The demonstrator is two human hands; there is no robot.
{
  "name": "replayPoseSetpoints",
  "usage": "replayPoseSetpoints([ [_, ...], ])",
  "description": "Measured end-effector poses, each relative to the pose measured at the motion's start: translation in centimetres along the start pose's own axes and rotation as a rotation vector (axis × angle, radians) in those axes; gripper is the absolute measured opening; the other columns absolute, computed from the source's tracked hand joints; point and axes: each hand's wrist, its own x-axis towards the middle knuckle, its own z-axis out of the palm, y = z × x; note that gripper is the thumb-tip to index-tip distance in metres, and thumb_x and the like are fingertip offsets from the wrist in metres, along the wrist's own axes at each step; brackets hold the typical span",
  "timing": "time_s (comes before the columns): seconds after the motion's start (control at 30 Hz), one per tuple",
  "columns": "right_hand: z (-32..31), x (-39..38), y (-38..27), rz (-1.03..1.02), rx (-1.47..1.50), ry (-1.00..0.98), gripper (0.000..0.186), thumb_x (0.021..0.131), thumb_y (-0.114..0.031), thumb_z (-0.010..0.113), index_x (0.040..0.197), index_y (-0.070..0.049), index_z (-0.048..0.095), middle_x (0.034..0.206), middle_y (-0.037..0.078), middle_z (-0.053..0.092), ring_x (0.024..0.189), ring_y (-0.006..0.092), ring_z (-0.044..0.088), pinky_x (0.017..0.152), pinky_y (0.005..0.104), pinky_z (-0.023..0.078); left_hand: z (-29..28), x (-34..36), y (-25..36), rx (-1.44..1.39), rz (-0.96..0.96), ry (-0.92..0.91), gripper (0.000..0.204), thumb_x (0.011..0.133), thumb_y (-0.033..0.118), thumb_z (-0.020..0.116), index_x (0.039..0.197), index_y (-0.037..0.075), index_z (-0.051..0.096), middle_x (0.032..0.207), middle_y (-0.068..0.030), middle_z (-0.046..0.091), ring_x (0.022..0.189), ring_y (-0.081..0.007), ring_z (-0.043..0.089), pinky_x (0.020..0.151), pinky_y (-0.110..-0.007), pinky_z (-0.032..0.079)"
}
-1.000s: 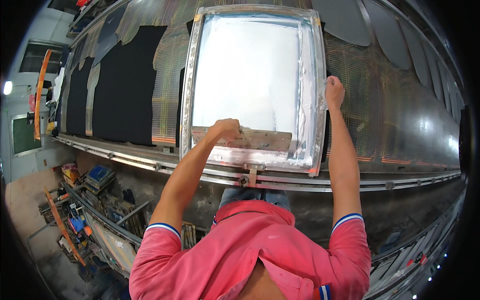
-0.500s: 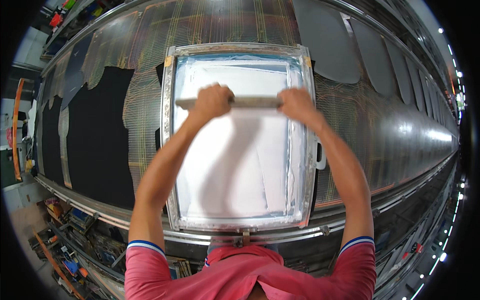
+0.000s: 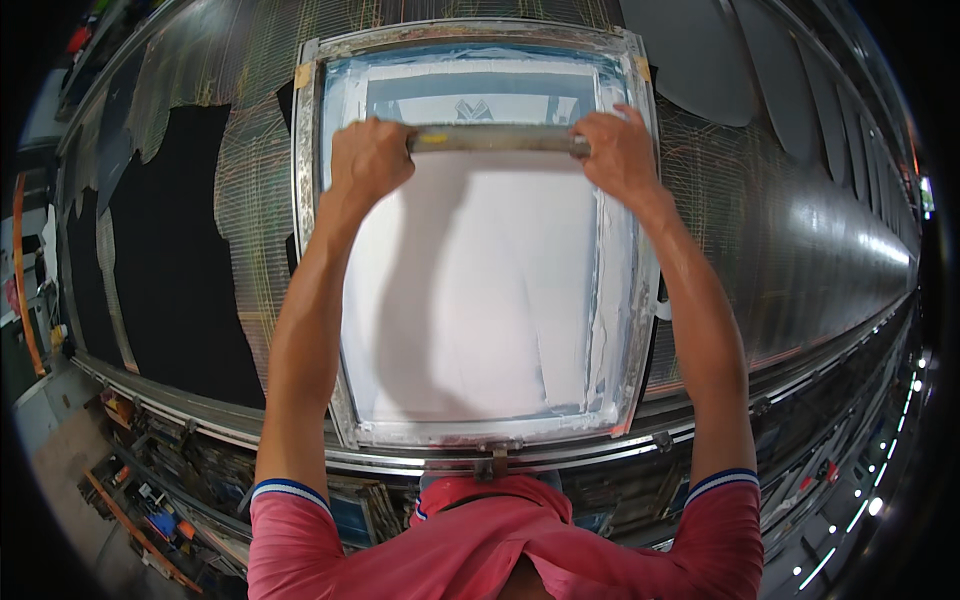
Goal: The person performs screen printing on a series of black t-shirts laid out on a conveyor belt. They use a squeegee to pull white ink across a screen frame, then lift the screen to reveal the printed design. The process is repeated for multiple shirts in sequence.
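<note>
A printing screen with a worn metal frame lies flat on the long table. Across its mesh stands a squeegee with a greyish bar handle, held level in both hands. My left hand is closed round its left end, and my right hand grips the right end with one finger lifted. White ink covers the mesh on the near side. Beyond the squeegee, blue-grey bands and a small dark emblem show through. The squeegee's blade edge is hidden beneath its handle.
Black fabric pieces lie on the table to the left, and grey panels at the far right. A metal rail runs along the near edge. Shelves with assorted items stand at the lower left.
My view has shifted, so the screen appears higher. The squeegee sits slightly nearer the far edge, and my left hand is now at its left end. Mesh beyond it went from white to patterned.
</note>
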Motion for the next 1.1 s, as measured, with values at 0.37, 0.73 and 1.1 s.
replayPoseSetpoints([
  [0.37,0.0,-13.2,-10.4,-0.028,0.142,-0.039,0.021,0.067,0.005,0.057,0.083,-0.005,0.067,0.079,0.010,0.063,0.079,0.0284,0.064,0.106,0.0494,0.042,0.0,-18.2,3.1,-0.109,-0.070,-0.051,0.030,0.074,0.003,0.065,0.100,0.015,0.075,0.097,-0.0063,0.074,0.076,-0.0295,0.070,0.064,-0.041,0.055],
  [0.73,-8.9,-26.4,-16.3,0.151,0.178,-0.492,0.018,0.064,-0.007,0.059,0.077,-0.008,0.072,0.072,0.015,0.067,0.073,0.0370,0.067,0.079,0.0482,0.055,-7.6,-30.1,11.7,-0.056,-0.147,-0.422,0.011,0.066,0.009,0.064,0.071,0.007,0.074,0.068,-0.0122,0.068,0.069,-0.0345,0.068,0.063,-0.043,0.054],
  [1.1,-6.6,-15.0,-10.2,0.296,0.458,-1.012,0.030,0.050,-0.018,0.081,0.074,-0.001,0.076,0.074,0.020,0.071,0.067,0.0345,0.065,0.063,0.0402,0.050,-2.3,-16.5,4.2,-0.493,-0.145,-1.162,0.024,0.057,0.008,0.075,0.074,-0.008,0.070,0.071,-0.0232,0.068,0.068,-0.0275,0.065,0.064,-0.038,0.050],
])
